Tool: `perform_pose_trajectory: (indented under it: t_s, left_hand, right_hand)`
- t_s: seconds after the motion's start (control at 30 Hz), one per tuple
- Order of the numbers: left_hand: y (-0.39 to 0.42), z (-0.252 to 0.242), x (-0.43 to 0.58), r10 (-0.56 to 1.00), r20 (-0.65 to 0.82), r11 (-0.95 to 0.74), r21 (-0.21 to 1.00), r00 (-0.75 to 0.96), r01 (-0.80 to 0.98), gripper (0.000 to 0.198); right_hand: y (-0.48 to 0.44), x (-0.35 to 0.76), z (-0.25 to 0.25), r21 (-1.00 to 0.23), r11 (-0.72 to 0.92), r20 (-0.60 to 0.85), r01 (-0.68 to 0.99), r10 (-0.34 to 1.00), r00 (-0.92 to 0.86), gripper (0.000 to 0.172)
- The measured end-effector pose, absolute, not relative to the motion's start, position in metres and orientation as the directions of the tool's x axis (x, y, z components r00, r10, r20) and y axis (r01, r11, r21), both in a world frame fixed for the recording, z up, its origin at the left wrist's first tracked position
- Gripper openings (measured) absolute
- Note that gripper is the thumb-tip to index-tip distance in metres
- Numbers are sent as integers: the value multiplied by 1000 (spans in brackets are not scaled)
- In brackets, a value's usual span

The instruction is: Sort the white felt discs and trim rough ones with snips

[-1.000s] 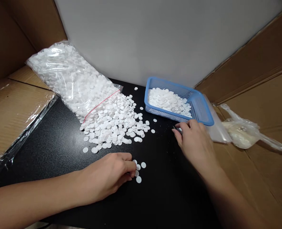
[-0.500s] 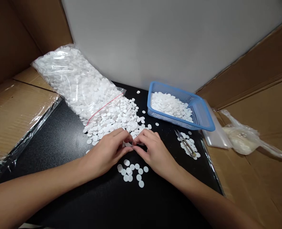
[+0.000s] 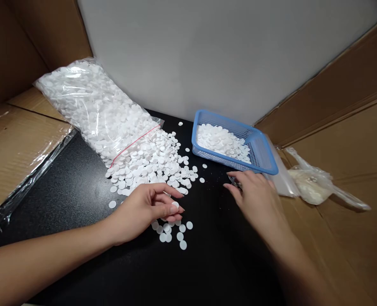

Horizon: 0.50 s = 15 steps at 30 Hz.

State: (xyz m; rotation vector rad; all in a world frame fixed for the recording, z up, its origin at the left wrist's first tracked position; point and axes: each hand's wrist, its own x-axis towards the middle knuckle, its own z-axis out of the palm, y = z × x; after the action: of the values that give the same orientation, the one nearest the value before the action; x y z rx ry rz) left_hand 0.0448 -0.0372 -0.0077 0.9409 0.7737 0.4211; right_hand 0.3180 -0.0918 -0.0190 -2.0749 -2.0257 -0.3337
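A small white disc (image 3: 175, 204) is pinched in my left hand (image 3: 148, 210), between the thumb and fingers. Below that hand, several loose white discs (image 3: 179, 236) lie on the black table. My right hand (image 3: 258, 199) is over a pair of metal thread snips (image 3: 236, 182) at the right. Its thumb and index finger are apart, with the snips' tips showing between them; the rest of the snips is hidden under the hand. A heap of white discs (image 3: 153, 163) spills from the mouth of a clear zip bag (image 3: 89, 102) beyond my left hand.
A blue plastic basket (image 3: 234, 163), partly filled with white discs, stands at the back right against a pale wall (image 3: 182, 55). Beside it lie a flat clear bag (image 3: 285, 174) and a knotted plastic bag (image 3: 312, 187) on cardboard. Cardboard (image 3: 19, 144) also borders the left side.
My hands have come apart. The right one has moved right to the snips, while the left one stays near the heap, now showing a disc in its fingers. The view has shifted slightly.
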Motion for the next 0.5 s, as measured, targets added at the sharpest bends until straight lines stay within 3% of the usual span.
perform_pose_trajectory:
  t_s: [0.1,0.33,0.5]
  left_hand:
    - [-39,-9,45,581,-465,627,779,669,-3,34]
    - [-39,-7,45,532,-531,717,697,660,-16,35]
    - [-40,-4,47,519,-556,748,663,649,-30,36]
  right_hand:
    - [-88,344,-33,58,-147,252,987,959,128,32]
    - [-87,356,-42,-61,-198,171,978,963,206,28]
    - [-89,356,-45,52,-195,165,979,969,184,36]
